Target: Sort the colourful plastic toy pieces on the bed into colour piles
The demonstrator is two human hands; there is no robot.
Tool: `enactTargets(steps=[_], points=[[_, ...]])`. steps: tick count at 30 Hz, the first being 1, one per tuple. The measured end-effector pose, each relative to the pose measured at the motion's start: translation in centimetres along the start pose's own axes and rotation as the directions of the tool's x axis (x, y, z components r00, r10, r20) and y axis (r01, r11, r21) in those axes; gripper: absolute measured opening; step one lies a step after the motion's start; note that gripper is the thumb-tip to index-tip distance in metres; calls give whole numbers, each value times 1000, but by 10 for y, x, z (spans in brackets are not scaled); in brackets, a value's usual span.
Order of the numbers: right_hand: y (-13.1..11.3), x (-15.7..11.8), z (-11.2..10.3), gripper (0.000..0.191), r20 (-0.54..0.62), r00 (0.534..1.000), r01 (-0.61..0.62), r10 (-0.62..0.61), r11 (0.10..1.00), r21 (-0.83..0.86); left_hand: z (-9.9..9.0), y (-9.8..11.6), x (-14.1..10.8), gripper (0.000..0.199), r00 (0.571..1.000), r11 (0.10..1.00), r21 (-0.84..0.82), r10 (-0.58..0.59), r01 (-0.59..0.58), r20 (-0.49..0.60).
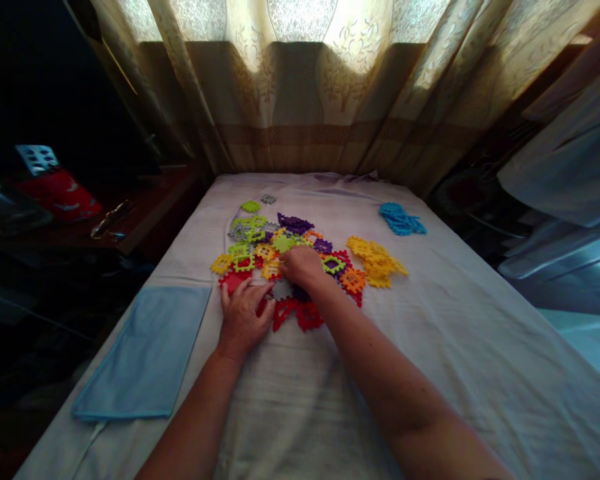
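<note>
A mixed heap of plastic interlocking building tiles with notched edges lies on the bed sheet. My left hand (pixel 245 315) rests at the heap's near left edge, fingers apart, its fingertips touching a red tile (pixel 236 280). My right hand (pixel 303 268) reaches into the middle of the heap, its fingers pinched at a yellow window-patterned tile (pixel 271 269); the fingertips are partly hidden. Around them lie a lime tile (pixel 283 243), a grey tile (pixel 281 289), purple tiles (pixel 295 223), an orange tile (pixel 353 280) and red tiles (pixel 307 316).
A pile of yellow tiles (pixel 375 260) sits right of the heap, and a pile of blue tiles (pixel 401 219) farther back right. A light blue cloth pad (pixel 147 353) with a cord lies at left. Curtains (pixel 300 100) hang behind; a wooden stand (pixel 145 207) is beside the bed.
</note>
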State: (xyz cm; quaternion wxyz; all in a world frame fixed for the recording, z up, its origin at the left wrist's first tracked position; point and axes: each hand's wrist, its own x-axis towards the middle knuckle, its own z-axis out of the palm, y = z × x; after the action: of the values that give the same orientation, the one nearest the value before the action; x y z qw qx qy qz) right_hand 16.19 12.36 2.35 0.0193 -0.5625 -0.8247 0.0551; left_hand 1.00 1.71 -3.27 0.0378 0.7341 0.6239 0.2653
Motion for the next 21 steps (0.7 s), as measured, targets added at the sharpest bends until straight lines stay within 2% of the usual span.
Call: enactTargets(steps=[4,13,21], points=[[-3,5,1,29,19,1000,-18,18,1000,8,-1,1,0,26,1000,1000,0,8,-8,15],[-7,1,10,32,-26,997,-76,78,994,74,-2,2,0,24,1000,1000,5,19,-19,4],[-9,7,-1,31,124,984,-137,127,987,79,-2,0,0,24,1000,1000,6,30,-30,7]])
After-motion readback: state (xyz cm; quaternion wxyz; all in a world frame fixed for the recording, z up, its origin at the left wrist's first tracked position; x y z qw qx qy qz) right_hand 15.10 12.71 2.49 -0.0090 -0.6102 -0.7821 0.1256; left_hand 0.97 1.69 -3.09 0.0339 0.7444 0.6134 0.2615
